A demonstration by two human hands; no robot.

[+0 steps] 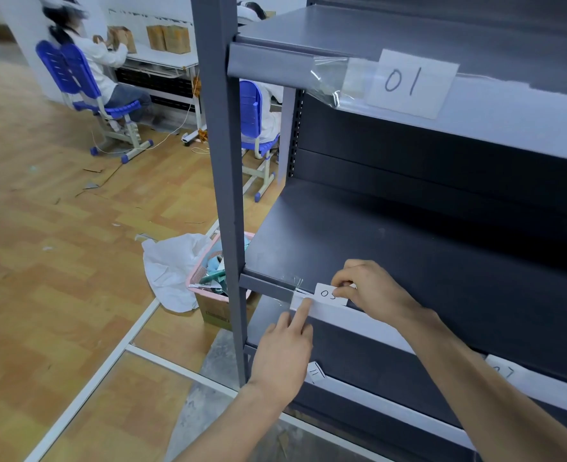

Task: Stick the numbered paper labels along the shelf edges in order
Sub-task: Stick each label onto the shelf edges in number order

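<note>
A white paper label marked 05 (328, 294) lies against the white front edge of the middle shelf (375, 323), with clear tape (295, 284) at its left end. My right hand (372, 288) pinches the label's right end. My left hand (283, 355) points its index finger up, and the fingertip presses the tape just left of the label. A label marked 01 (408, 83) is taped to the top shelf edge (508, 125). On the lower shelf edge sits a label marked 11 (315, 372), and another label (505, 371) shows beside my right forearm.
The grey shelf upright (224, 161) stands left of my hands. A pink basket (205, 288) on a cardboard box, with a white plastic bag (172, 268), sits on the floor beside it. People sit on blue chairs (79, 85) at desks behind.
</note>
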